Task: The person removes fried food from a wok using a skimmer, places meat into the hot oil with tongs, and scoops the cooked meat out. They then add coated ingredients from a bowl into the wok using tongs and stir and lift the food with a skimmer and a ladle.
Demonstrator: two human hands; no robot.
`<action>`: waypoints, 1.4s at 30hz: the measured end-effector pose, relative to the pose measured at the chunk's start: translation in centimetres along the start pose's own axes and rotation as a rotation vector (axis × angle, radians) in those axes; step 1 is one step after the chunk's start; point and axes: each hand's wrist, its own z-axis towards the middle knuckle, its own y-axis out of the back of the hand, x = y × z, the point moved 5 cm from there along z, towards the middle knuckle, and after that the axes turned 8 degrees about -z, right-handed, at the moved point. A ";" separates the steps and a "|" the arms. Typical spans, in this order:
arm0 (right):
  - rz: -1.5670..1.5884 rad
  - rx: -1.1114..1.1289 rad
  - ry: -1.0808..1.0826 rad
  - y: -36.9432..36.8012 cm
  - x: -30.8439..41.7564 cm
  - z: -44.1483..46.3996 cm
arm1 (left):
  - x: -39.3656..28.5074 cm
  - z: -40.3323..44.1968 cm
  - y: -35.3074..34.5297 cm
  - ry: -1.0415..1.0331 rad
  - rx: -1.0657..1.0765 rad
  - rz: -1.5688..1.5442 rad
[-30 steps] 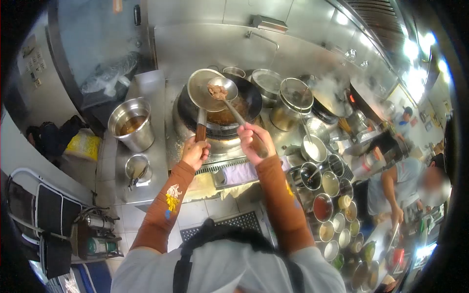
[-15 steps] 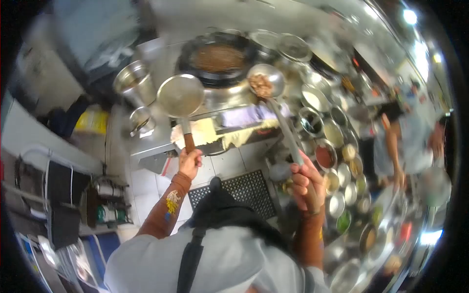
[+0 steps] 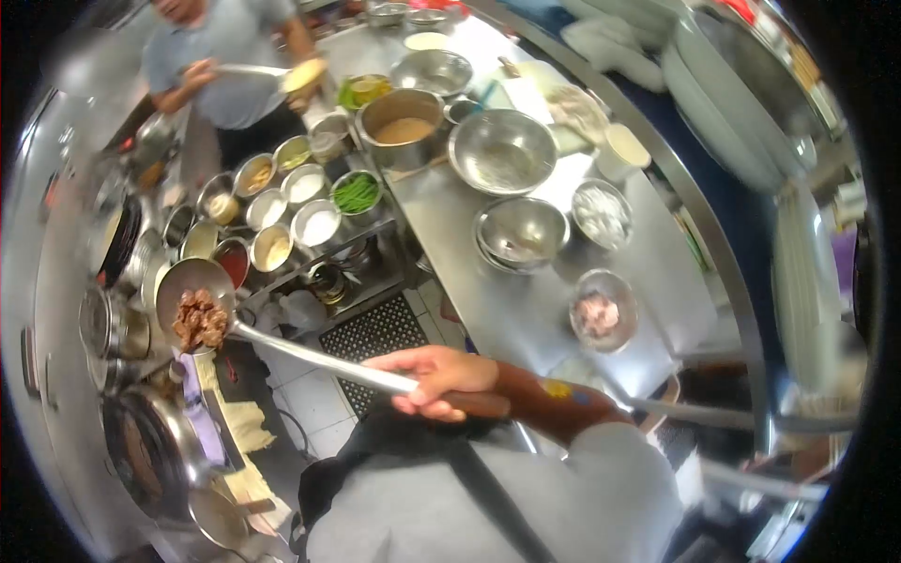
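Observation:
My right hand (image 3: 441,383) is closed round the handle of a long metal ladle (image 3: 314,358). Chunks of browned meat (image 3: 200,319) lie in the ladle's bowl, which hangs at the left beside a pot and small bowls of ingredients. A round strainer (image 3: 218,518) with a wooden handle is at the lower left, near the dark wok (image 3: 141,455); no hand shows on its handle. My left hand is out of view. To the right of my forearm, a metal bowl (image 3: 603,340) with pale pinkish pieces stands on a steel table (image 3: 657,281).
Several metal bowls and a large pot (image 3: 402,141) of brown liquid stand on the table ahead. A co-worker (image 3: 225,84) stands at the upper left, holding a ladle. A perforated black mat (image 3: 375,338) covers part of the tiled floor. White plates (image 3: 805,291) are stacked at right.
My view has turned right, toward the steel table. The meat-filled ladle is still in my right hand. My left hand, earlier holding the strainer, has left the view; the strainer now shows low at left.

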 end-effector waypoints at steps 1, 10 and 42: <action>-0.029 -0.072 0.020 0.1 -0.1 -1.8 | 1.1 0.9 -1.5 0.045 0.019 0.181; -0.285 -0.825 0.425 1.1 2.7 -17.4 | 3.3 5.2 -19.9 -0.072 0.440 1.024; -0.500 -0.377 0.130 2.8 -2.3 4.2 | -1.3 -17.0 -32.4 -0.602 1.025 0.890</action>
